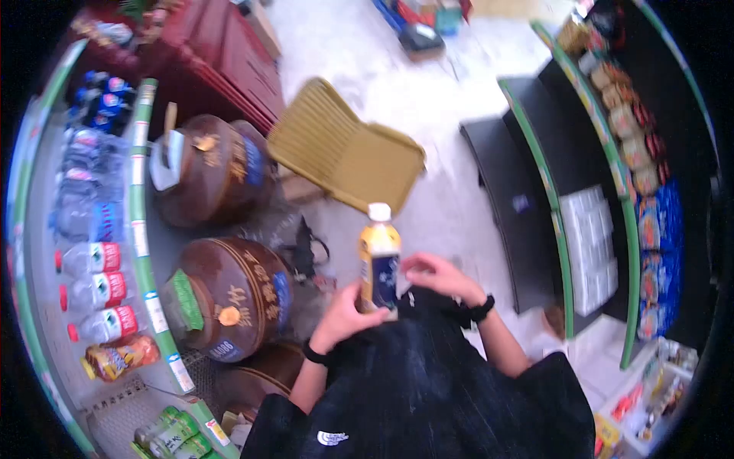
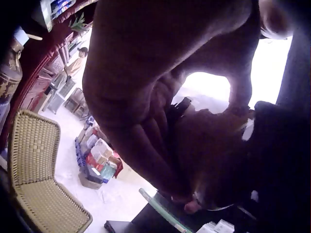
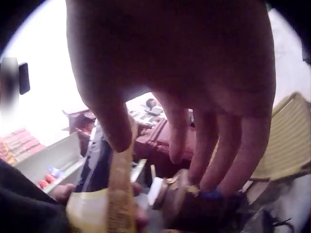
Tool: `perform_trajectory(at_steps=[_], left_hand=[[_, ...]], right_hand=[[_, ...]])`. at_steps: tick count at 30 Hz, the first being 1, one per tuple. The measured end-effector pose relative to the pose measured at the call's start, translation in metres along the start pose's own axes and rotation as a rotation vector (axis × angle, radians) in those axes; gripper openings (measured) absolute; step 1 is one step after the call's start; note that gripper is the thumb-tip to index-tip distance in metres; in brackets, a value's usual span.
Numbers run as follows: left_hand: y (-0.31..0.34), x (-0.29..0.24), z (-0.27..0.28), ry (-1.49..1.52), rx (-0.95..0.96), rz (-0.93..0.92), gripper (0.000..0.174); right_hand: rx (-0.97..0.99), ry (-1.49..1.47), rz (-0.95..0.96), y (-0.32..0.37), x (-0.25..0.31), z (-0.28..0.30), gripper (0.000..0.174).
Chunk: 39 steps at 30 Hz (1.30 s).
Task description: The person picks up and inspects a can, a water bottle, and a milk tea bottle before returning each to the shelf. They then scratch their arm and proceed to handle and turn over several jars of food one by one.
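Note:
A plastic drink bottle (image 1: 380, 256) with a white cap, yellowish contents and a dark blue label stands upright in front of the black shirt. My left hand (image 1: 344, 315) grips its lower part, thumb and fingers curled around it. Seen from the left wrist, the bottle (image 2: 209, 150) is a dark shape inside the curled fingers. Just right of the bottle, my right hand (image 1: 443, 277) is raised with its fingers loosely bent and apart. In the right wrist view the thumb of that hand (image 3: 184, 77) overlaps the label side of the bottle (image 3: 90, 194), and the other fingers hang free.
On the left a shelf edge (image 1: 143, 229) fronts several bottled drinks (image 1: 99, 291). Big brown jars (image 1: 237, 294) stand beside it. A yellow woven chair (image 1: 367, 161) is ahead. Dark shelves (image 1: 527, 206) with white packs (image 1: 589, 249) line the right side.

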<state>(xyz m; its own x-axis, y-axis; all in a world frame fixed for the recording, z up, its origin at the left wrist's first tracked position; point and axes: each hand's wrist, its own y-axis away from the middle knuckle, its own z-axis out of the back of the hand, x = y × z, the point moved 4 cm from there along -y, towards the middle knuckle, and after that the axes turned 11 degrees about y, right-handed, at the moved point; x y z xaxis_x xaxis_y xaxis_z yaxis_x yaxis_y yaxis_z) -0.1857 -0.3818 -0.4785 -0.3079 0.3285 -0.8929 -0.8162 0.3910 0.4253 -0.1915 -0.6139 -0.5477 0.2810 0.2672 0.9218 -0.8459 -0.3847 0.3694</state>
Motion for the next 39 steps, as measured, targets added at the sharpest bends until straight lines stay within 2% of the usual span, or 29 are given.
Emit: perform_trajectory(at_steps=[1,3,4,5,7,9,11,13,14,15,18,21,22,23,24,25,26,27,29,32,33,34,35,37,39], left_hand=[[0.005,0.001,0.007,-0.058,-0.013,-0.030,0.047],[0.008,0.037,0.015,0.010,-0.042,-0.146,0.053],[0.022,-0.011,0.028,0.097,0.046,-0.094,0.056],[0.025,0.006,0.033,0.193,0.044,-0.114,0.058],[0.046,-0.004,0.053,0.071,-0.034,-0.104,0.058],[0.054,0.012,0.064,-0.123,-0.175,-0.264,0.057],[0.068,0.012,0.072,-0.268,-0.278,-0.313,0.055],[0.083,0.008,0.083,-0.267,-0.280,-0.263,0.053],[0.089,0.008,0.088,-0.226,-0.320,-0.305,0.053],[0.095,0.009,0.092,-0.185,-0.353,-0.344,0.052],[0.114,0.019,0.101,-0.031,-0.387,-0.293,0.053],[0.102,0.099,0.093,-0.059,-0.600,-0.377,0.053],[0.097,0.121,0.090,0.049,-0.618,-0.332,0.048],[0.104,0.124,0.090,0.114,-0.659,-0.291,0.046],[0.111,0.123,0.091,0.177,-0.690,-0.251,0.044],[0.117,0.119,0.094,0.236,-0.706,-0.209,0.042],[0.128,0.108,0.099,0.239,-0.698,-0.183,0.037],[0.130,0.122,0.103,0.318,-0.663,-0.092,0.035],[0.143,0.127,0.111,0.297,-0.761,-0.170,0.030],[0.157,0.132,0.121,0.363,-0.766,-0.268,0.041],[0.160,0.133,0.123,0.391,-0.793,-0.282,0.045],[0.161,0.136,0.123,0.491,-0.831,-0.229,0.051],[0.164,0.129,0.121,0.569,-0.859,-0.151,0.050],[0.170,0.091,0.113,0.700,-0.969,0.020,0.049],[0.163,0.030,0.099,0.794,-0.952,0.185,0.050]], right_hand=[[0.079,-0.072,0.046,-0.002,0.025,-0.010,0.041],[0.225,-0.308,0.083,-0.008,0.047,-0.034,0.049],[0.246,-0.289,0.126,-0.010,0.063,-0.042,0.051],[0.274,-0.273,0.169,-0.010,0.079,-0.051,0.054],[0.323,-0.185,0.147,-0.012,0.097,-0.068,0.057],[0.347,-0.221,0.130,-0.025,0.096,-0.090,0.058],[0.293,0.014,-0.018,-0.025,0.125,-0.102,0.058],[0.270,0.072,0.022,-0.039,0.114,-0.119,0.057],[0.313,0.071,0.090,-0.046,0.114,-0.127,0.058],[0.327,0.115,0.077,-0.051,0.120,-0.133,0.058],[0.367,0.295,0.013,-0.053,0.142,-0.151,0.058],[0.503,0.375,0.122,-0.073,0.137,-0.163,0.058],[0.577,0.465,0.167,-0.065,0.180,-0.162,0.056],[0.678,0.665,0.216,-0.081,0.173,-0.157,0.052],[0.786,0.797,0.275,-0.086,0.201,-0.155,0.050],[0.829,0.830,0.391,-0.108,0.195,-0.153,0.050],[0.773,1.081,0.542,-0.110,0.240,-0.152,0.050],[0.735,1.103,0.637,-0.112,0.278,-0.154,0.049],[0.607,1.127,0.824,-0.119,0.348,-0.156,0.048],[0.379,1.153,1.110,-0.139,0.417,-0.195,0.047],[0.326,1.164,1.170,-0.149,0.430,-0.210,0.047],[0.292,1.168,1.218,-0.161,0.437,-0.227,0.047],[0.267,1.166,1.258,-0.169,0.442,-0.243,0.047],[0.248,1.123,1.281,-0.177,0.438,-0.265,0.046],[0.253,1.041,1.261,-0.182,0.417,-0.271,0.046]])
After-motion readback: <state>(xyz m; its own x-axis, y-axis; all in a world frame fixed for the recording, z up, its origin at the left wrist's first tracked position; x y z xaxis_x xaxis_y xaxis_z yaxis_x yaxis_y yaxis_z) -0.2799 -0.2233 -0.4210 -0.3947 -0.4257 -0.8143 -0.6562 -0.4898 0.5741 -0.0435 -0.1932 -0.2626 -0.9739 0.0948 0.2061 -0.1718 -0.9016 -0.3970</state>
